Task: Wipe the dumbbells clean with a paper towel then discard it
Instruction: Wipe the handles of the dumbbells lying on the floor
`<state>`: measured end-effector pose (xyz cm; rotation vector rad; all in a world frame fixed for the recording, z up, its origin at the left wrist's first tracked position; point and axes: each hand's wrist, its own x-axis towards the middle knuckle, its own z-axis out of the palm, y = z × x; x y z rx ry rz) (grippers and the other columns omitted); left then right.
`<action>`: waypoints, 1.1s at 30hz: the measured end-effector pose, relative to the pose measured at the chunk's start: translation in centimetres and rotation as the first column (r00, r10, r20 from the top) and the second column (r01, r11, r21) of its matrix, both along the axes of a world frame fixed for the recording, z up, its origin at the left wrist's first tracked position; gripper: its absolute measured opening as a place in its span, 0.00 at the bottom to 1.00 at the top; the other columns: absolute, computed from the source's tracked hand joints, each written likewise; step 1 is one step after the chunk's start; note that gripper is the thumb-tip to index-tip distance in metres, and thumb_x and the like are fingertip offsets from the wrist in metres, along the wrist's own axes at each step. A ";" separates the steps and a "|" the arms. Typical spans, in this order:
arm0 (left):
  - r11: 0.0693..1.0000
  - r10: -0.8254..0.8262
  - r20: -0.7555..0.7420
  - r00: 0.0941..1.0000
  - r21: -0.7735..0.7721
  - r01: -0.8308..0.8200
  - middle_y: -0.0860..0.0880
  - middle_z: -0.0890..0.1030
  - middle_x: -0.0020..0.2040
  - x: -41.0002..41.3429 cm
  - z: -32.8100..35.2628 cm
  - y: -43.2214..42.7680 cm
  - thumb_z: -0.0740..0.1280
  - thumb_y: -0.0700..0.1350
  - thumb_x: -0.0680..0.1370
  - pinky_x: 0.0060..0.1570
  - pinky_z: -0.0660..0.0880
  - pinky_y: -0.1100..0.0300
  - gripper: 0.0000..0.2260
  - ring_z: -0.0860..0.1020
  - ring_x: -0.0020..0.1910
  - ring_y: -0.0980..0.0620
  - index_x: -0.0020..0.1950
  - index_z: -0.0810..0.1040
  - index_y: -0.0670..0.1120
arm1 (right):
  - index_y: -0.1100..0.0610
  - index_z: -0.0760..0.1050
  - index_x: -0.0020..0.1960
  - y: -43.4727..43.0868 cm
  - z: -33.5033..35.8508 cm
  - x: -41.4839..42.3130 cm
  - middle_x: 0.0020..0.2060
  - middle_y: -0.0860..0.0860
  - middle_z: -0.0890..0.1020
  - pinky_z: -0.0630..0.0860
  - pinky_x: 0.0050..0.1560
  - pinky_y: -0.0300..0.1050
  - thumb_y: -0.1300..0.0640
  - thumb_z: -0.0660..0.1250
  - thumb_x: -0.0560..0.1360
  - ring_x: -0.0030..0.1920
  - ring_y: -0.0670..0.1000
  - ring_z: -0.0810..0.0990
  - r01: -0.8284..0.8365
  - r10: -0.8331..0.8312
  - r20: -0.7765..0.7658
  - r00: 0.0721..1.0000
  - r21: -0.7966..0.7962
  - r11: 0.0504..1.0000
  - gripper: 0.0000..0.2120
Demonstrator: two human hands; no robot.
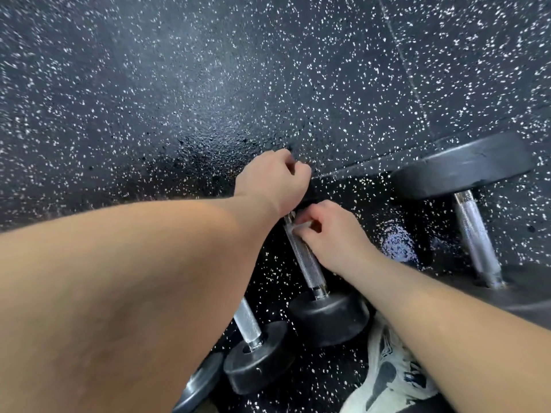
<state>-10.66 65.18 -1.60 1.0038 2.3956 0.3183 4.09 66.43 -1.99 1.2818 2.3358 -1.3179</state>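
Note:
A black dumbbell (307, 260) with a knurled chrome handle lies on the speckled floor in the middle of the view. My left hand (272, 180) grips its far head, which is mostly hidden under the hand. My right hand (331, 234) pinches a small crumpled white paper towel (301, 226) against the upper end of the handle. The near rubber head (328, 317) rests on the floor.
A smaller dumbbell (253, 347) lies at the lower left, partly under my left forearm, with another head (202, 383) beside it. A large dumbbell (465, 168) stands at the right. My pale shoe (390, 374) is near the bottom. A wet patch (399, 248) shines on the black speckled floor (179, 84).

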 end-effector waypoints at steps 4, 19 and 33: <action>1.000 0.012 0.005 1.000 0.007 -0.012 0.53 0.78 0.44 0.0 -0.2 0.0 0.58 0.56 0.76 0.42 0.68 0.55 0.12 0.74 0.44 0.46 0.45 0.77 0.52 | 0.47 0.81 0.48 0.3 -0.7 -0.6 0.45 0.44 0.75 0.63 0.44 0.39 0.55 0.70 0.77 0.47 0.46 0.73 0.004 -0.004 -0.021 1.000 0.021 1.000 0.04; 0.999 0.028 0.025 0.999 0.027 -0.028 0.54 0.78 0.40 0.0 -0.3 -0.1 0.58 0.57 0.75 0.40 0.69 0.56 0.12 0.75 0.43 0.46 0.40 0.74 0.51 | 0.40 0.80 0.36 0.7 0.0 5.3 0.42 0.40 0.83 0.76 0.54 0.42 0.47 0.78 0.69 0.46 0.39 0.79 -0.346 0.380 0.066 0.923 -0.291 0.892 0.08; 0.997 0.026 0.028 0.999 0.066 -0.027 0.55 0.76 0.39 -0.4 -0.7 -0.8 0.58 0.57 0.75 0.39 0.69 0.56 0.11 0.75 0.42 0.47 0.38 0.72 0.52 | 0.53 0.81 0.46 2.4 -0.4 1.6 0.38 0.53 0.86 0.83 0.52 0.48 0.54 0.73 0.76 0.41 0.49 0.83 0.317 -0.364 0.023 0.931 -0.545 0.776 0.04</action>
